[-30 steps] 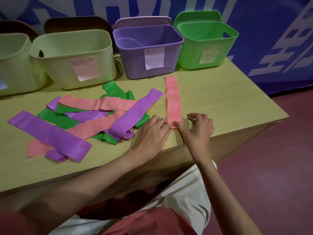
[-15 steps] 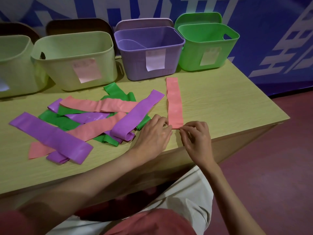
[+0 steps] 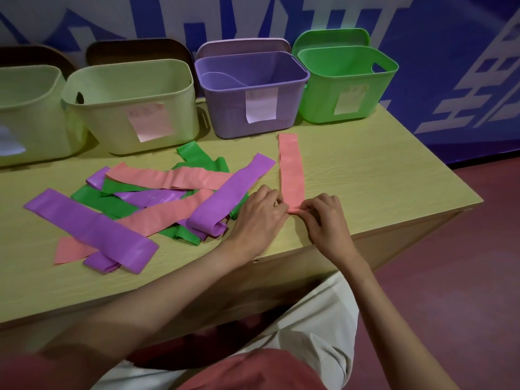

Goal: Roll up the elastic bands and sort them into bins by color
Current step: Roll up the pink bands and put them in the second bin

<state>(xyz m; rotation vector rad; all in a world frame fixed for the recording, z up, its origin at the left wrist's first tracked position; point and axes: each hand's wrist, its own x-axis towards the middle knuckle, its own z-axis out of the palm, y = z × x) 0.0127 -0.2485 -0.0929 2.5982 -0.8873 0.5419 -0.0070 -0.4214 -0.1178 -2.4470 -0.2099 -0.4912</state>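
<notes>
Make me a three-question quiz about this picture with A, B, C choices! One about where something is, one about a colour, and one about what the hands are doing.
1. Where does the straight pink band lie?
A. inside the purple bin
B. on the table, in front of the purple bin
C. on the floor

2. What colour is the bin farthest right?
A. green
B. purple
C. pale yellow

3. What are the hands doing?
A. resting apart on the table
B. lifting a bin
C. both pinching the pink band's near end

Answers: 1 B, it lies flat on the table before the purple bin. 2 A, the green bin ends the row. 3 C, the left hand and right hand meet at its curled end.
</notes>
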